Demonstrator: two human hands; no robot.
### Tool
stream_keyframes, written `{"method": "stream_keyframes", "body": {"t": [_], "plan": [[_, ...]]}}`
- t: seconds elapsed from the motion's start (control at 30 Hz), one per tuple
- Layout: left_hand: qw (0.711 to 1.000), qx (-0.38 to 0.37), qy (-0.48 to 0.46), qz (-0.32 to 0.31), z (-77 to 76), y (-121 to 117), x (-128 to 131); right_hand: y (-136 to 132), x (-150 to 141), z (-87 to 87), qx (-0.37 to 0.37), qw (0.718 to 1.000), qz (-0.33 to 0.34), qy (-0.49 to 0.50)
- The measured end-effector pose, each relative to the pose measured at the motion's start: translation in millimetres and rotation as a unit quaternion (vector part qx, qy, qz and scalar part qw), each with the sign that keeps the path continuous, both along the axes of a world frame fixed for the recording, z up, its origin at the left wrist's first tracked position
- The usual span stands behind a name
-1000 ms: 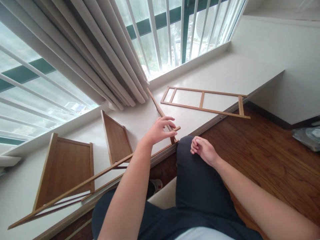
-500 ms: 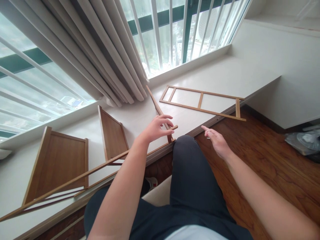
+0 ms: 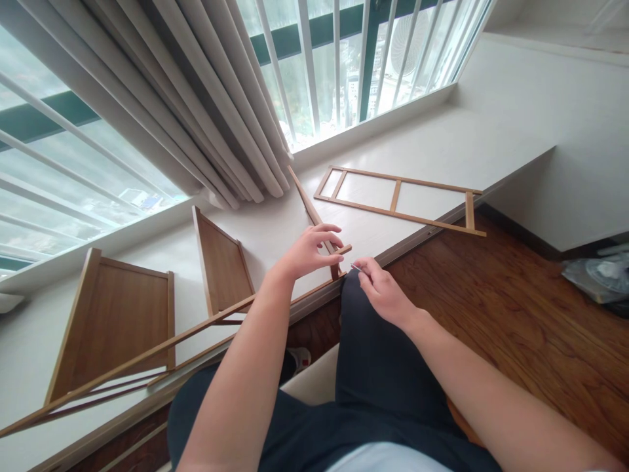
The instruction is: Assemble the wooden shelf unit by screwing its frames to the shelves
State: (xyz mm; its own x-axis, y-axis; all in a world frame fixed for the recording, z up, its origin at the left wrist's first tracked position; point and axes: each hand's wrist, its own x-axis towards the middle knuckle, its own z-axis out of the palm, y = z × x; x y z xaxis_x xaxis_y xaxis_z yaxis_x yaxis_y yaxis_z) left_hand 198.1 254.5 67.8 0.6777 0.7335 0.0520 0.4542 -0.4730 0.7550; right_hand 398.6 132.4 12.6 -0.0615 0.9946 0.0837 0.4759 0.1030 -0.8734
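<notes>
A wooden shelf frame (image 3: 211, 321) with upright brown panels (image 3: 120, 314) stands along the white window ledge. My left hand (image 3: 314, 252) is at the right end of its long front rail, with thumb and fingers curled round the wood. Beside that end, just above my knee, my right hand (image 3: 383, 292) pinches a small thin metal piece (image 3: 354, 267); its exact kind is too small to tell. The rail's end (image 3: 346, 249) pokes out past my left fingers, close to the metal piece. Another brown panel (image 3: 314, 213) rises behind my left hand.
A ladder-like wooden frame (image 3: 396, 196) lies flat on the ledge (image 3: 432, 141), one end jutting over its edge. Grey curtains (image 3: 196, 98) hang by the barred windows. On the wooden floor (image 3: 491, 308) at far right sits a clear plastic bag (image 3: 594, 278).
My right hand has moved left, from over the floor to beside the rail's end, with the metal piece between its fingers. My left hand has stayed in place.
</notes>
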Motion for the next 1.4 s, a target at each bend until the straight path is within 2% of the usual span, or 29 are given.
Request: {"method": "stream_keyframes", "body": {"t": [0.1, 0.23, 0.47, 0.6, 0.97, 1.4], "plan": [[1.000, 0.000, -0.003, -0.002, 0.0, 0, 0, 3, -5, 2.5, -0.007, 1.000, 0.003, 0.014], [1.000, -0.003, -0.004, 0.001, 2.9, -2, 0, 5, -9, 7.5, -0.007, 0.999, -0.032, 0.026], [1.000, -0.016, 0.000, 0.014, 6.7, -5, 2, 6, -11, 13.1, 0.078, 0.989, -0.095, -0.086], [1.000, -0.004, -0.002, 0.012, 3.3, -4, 1, 6, -13, 15.2, 0.093, 0.986, -0.079, -0.111], [1.000, 0.010, -0.002, 0.003, 1.9, -2, 1, 7, -15, 15.8, 0.066, 0.986, -0.050, -0.141], [1.000, 0.008, -0.002, 0.006, 0.3, -2, 1, 7, -16, 17.6, 0.103, 0.980, -0.044, -0.165]]}}
